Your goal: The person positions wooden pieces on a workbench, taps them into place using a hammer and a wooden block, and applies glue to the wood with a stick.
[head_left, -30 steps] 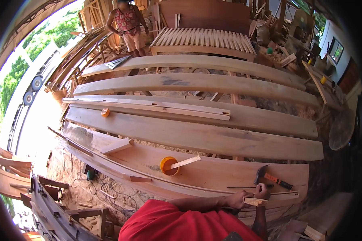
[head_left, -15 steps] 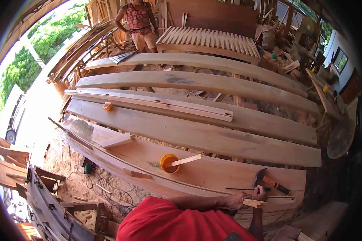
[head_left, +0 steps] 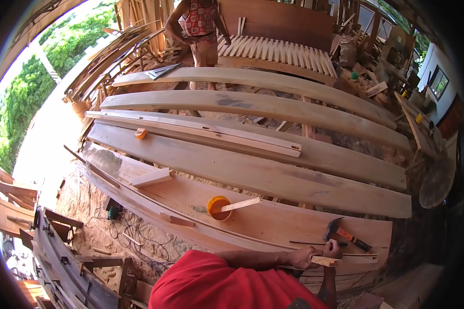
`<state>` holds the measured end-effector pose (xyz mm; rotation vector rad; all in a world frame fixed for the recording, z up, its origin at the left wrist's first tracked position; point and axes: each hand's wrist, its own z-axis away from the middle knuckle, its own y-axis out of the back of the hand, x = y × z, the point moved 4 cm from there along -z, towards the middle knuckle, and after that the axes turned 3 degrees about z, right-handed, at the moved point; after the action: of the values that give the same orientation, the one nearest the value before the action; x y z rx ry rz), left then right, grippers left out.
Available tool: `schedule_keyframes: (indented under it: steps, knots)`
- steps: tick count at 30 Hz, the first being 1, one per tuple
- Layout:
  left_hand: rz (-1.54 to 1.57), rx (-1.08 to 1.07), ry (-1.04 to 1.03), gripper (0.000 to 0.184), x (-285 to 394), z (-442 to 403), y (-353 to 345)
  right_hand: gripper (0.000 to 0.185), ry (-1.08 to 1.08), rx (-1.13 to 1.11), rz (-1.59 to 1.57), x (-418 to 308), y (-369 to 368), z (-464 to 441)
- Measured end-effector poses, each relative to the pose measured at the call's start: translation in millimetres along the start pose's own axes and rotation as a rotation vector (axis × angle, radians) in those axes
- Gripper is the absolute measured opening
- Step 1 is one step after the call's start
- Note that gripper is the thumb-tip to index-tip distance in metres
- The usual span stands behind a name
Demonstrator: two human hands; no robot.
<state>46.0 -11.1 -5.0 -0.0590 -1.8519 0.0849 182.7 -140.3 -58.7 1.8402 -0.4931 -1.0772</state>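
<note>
My left hand [head_left: 303,257] is closed around a short piece of wood [head_left: 326,261] with a rough, pale end. My right hand [head_left: 333,250] is curled into a fist beside it, over the slotted wooden strip [head_left: 360,258]; whatever it grips is hidden. Behind the right hand, a thin dark rod [head_left: 308,242] lies on the wide plank [head_left: 283,219]. A hammer [head_left: 348,235] with an orange and black handle rests on the same plank, just beyond my right hand. Left of my hands stands an orange tub [head_left: 219,208] with a wooden stick [head_left: 242,204] leaning in it.
Several long planks [head_left: 263,167] lie side by side ahead. On them are a tape measure [head_left: 141,133], a long slotted bar [head_left: 206,132] and a metal square [head_left: 162,71]. A wood block [head_left: 152,177] sits near the tub. A person [head_left: 200,31] stands at the back. Cables [head_left: 147,242] litter the floor.
The person at the back has stepped to the right and closer to the planks. The view has shifted slightly. My hands stay in nearly the same place.
</note>
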Motion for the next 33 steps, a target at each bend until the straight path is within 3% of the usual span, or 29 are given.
schedule_keyframes:
  steps: [19,24,33]
  knots:
    - [0.018,0.046,-0.109,0.017,2,3,4,0.018,0.008,0.045,0.037,10,-4,2]
    - [0.002,0.033,-0.026,0.018,2,3,6,0.019,0.021,0.037,0.045,15,-7,0]
    - [0.028,0.065,-0.055,0.017,-1,3,4,0.013,0.003,0.028,0.013,-1,2,1]
